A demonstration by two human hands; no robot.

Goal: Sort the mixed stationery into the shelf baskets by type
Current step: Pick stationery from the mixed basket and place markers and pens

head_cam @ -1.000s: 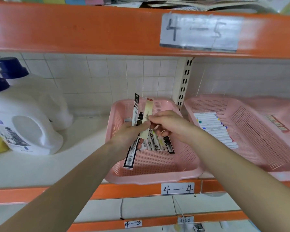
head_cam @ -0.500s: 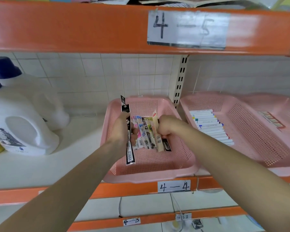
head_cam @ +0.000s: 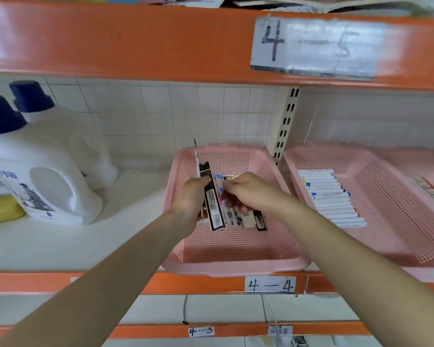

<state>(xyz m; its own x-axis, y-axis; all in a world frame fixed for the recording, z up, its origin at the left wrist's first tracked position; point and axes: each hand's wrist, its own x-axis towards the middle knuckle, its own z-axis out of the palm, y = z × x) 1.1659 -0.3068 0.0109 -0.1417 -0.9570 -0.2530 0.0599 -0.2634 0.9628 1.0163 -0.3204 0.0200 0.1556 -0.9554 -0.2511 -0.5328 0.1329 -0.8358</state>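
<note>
Head view. The left hand grips a long flat black-and-white refill pack, with its fingers curled round the pack's middle. The pack's long axis runs near to far. It is parallel to the row of flat printed packs lying in the pink perforated plastic basket, and sits just left of that row. The right hand is curled over the row; whether it grips or only presses cannot be told. Judgement: placement falls to the left hand, at the row's left end.
</note>
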